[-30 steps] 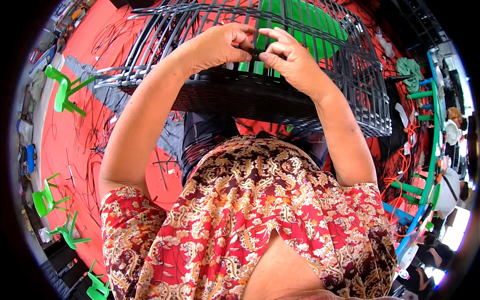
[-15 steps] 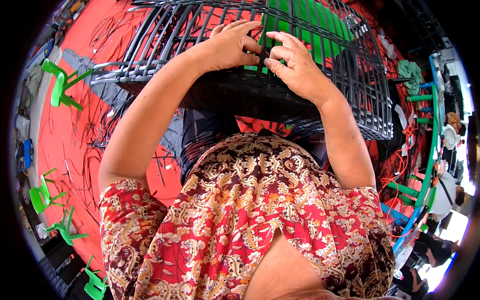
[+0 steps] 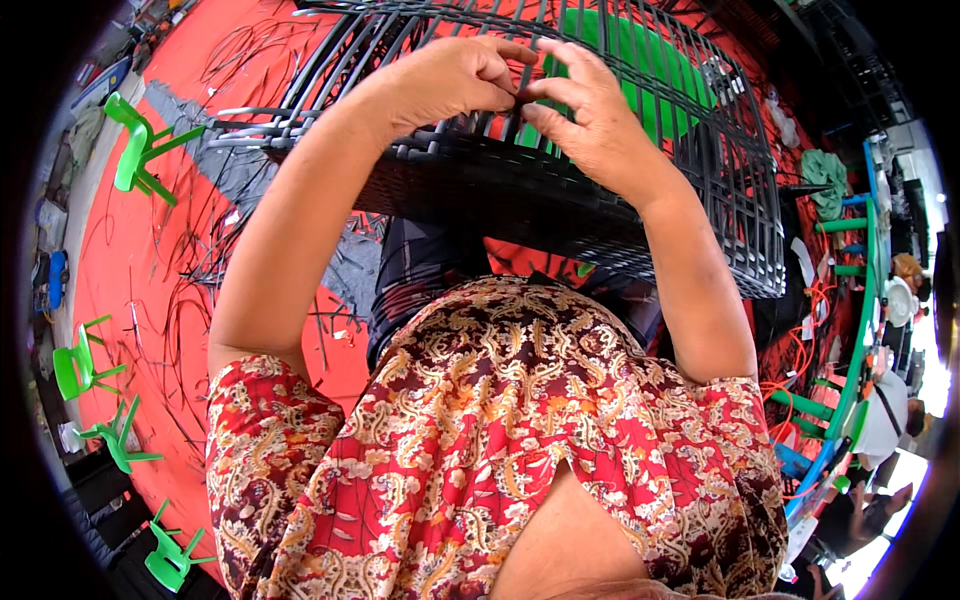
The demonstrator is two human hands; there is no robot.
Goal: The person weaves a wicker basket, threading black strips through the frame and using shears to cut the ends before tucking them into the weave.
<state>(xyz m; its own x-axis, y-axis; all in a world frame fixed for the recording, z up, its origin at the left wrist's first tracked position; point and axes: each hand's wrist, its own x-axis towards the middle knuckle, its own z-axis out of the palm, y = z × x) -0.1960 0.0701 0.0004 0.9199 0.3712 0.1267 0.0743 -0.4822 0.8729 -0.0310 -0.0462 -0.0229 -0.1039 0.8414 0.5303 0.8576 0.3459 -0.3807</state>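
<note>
Wickerwork (image 3: 470, 180) lies just beneath left hand (image 3: 455, 85) and right hand (image 3: 603, 128), grip closure impossible to tell.

Head cam, fisheye, looks down: patterned shirt (image 3: 480, 430) v. close, near edge of black woven frame (image 3: 490, 185) farther fwd, red floor (image 3: 110, 290) below.

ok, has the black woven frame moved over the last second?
No: the black woven frame shows no clear shift either way; its left end still lines up with a leg of the uppermost green chair at left.
</note>
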